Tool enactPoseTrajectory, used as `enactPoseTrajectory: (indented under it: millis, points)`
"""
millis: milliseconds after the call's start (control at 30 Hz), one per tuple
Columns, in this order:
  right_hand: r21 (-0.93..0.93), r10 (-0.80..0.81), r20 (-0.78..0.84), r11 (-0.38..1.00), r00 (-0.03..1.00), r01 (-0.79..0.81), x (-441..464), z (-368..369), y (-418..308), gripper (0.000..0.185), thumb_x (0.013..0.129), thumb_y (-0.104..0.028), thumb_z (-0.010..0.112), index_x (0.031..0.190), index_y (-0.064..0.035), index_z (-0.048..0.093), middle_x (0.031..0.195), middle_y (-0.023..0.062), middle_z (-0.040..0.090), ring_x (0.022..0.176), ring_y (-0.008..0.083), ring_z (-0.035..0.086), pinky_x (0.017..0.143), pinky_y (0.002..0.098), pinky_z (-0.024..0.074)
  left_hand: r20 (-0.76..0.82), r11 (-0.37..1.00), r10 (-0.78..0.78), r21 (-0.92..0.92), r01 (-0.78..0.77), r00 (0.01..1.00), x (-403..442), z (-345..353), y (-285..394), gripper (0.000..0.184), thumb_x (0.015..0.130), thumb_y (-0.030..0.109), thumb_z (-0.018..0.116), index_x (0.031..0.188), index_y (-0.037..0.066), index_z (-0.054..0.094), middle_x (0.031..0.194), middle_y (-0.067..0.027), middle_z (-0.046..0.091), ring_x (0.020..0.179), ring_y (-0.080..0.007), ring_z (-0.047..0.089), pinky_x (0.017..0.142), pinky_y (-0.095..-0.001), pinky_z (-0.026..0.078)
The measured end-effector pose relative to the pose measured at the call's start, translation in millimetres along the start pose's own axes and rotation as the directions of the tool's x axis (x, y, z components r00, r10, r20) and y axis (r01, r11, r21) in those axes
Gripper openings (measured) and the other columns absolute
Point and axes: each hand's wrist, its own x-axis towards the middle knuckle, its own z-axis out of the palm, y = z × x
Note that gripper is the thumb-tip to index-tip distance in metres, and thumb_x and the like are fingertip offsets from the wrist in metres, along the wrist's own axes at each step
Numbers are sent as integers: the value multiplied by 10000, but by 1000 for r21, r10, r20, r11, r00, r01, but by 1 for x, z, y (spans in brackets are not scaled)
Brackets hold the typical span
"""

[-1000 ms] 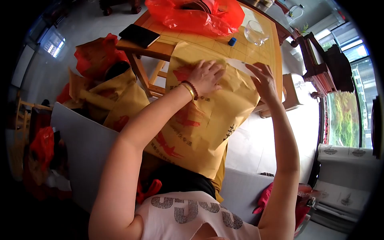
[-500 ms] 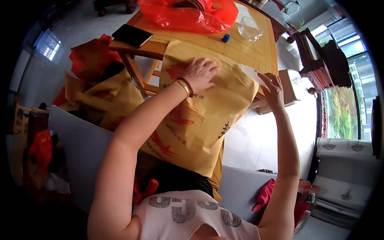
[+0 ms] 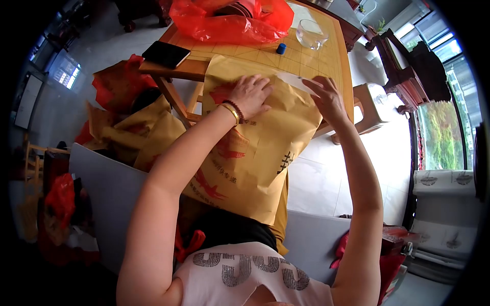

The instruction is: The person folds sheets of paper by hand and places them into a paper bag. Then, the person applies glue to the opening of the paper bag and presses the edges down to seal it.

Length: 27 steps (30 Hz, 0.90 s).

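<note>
A large brown kraft-paper bag [image 3: 255,153] with red and black print lies across the table's near edge and hangs down over my lap. My left hand [image 3: 250,97], with a gold bangle and a beaded bracelet at the wrist, rests flat on its upper part, fingers spread. At the bag's upper right, my right hand [image 3: 329,99] pinches a flat white piece [image 3: 294,81] between thumb and fingers. That piece lies low over the bag's top edge; whether it is paper or plastic, I cannot make out.
On the wooden table [image 3: 334,56] are a red plastic bag [image 3: 204,23], a black phone [image 3: 166,54], a blue cap [image 3: 281,48] and a clear glass bowl [image 3: 312,34]. More crumpled kraft bags [image 3: 138,132] lie at the left. A stool [image 3: 371,107] stands right of the table.
My right hand has moved left and inward, carrying the white piece from beyond the bag's right corner to over its top edge. My left hand stays flat on the bag.
</note>
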Motion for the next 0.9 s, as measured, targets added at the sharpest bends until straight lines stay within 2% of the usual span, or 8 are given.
enactPoseTrajectory:
  millis: [300, 367, 433, 567, 633, 733, 833, 900]
  points:
    - [-153, 99, -35, 983, 994, -104, -48, -36, 20, 446, 701, 18, 639, 1092, -192, 599, 1027, 52, 557, 929, 233, 531, 754, 331, 483, 59, 1000, -3, 29, 1, 998, 9, -3, 7, 521, 753, 321, 637, 1204, 125, 464, 1228, -85, 439, 1192, -272, 352, 993, -398, 295]
    - [-138, 103, -64, 984, 993, -110, -45, -36, 18, 434, 707, -7, 646, 1098, -187, 597, 1006, 59, 563, 892, 216, 543, 733, 311, 486, 31, 998, 49, -40, -48, 998, 15, 6, 8, 508, 755, 292, 635, 1200, 124, 459, 1209, -101, 444, 1180, -277, 366, 980, -394, 320]
    - [85, 284, -38, 956, 958, -280, -33, -34, 13, 391, 717, -47, 649, 1093, -143, 601, 950, 71, 576, 834, 191, 560, 716, 294, 487, -15, 996, 83, -41, -84, 996, 18, 8, 12, 491, 743, 277, 645, 1175, 126, 467, 1178, -110, 454, 1157, -273, 385, 957, -391, 348]
    - [504, 589, 172, 636, 790, -584, -9, -22, 17, 359, 757, -195, 652, 1090, -72, 596, 849, 63, 597, 700, 121, 566, 647, 256, 488, -44, 994, 105, 19, -104, 993, 16, 11, 16, 490, 734, 265, 646, 1170, 143, 460, 1161, -126, 454, 1131, -280, 411, 942, -393, 370]
    - [616, 618, 200, 524, 760, -588, 1, -13, 13, 350, 795, -260, 627, 1044, -17, 596, 801, 59, 595, 682, 108, 559, 607, 251, 494, -32, 995, 95, 19, -94, 995, 15, 12, 14, 505, 738, 263, 637, 1192, 151, 447, 1175, -132, 443, 1133, -292, 411, 947, -399, 367]
    - [733, 674, 274, 315, 686, -602, 11, 3, 15, 321, 809, -279, 613, 937, 15, 603, 755, 85, 598, 658, 122, 562, 571, 240, 486, -46, 997, 78, 20, -77, 996, 15, 17, 15, 519, 728, 273, 640, 1196, 159, 445, 1171, -128, 437, 1128, -296, 410, 942, -409, 371]
    - [719, 701, 384, 182, 601, -671, 21, 9, 17, 318, 812, -284, 608, 893, 23, 597, 723, 94, 605, 596, 127, 563, 526, 243, 475, -78, 997, 80, 29, -78, 994, 13, 19, 16, 526, 721, 275, 642, 1196, 161, 446, 1159, -123, 437, 1122, -301, 409, 940, -416, 372]
    - [687, 725, 386, 186, 570, -703, 26, 13, 18, 314, 814, -285, 604, 872, 23, 595, 692, 93, 606, 554, 131, 558, 505, 246, 470, -83, 997, 82, 25, -80, 993, 12, 19, 17, 523, 721, 269, 643, 1194, 161, 449, 1149, -121, 440, 1119, -304, 409, 940, -418, 371]
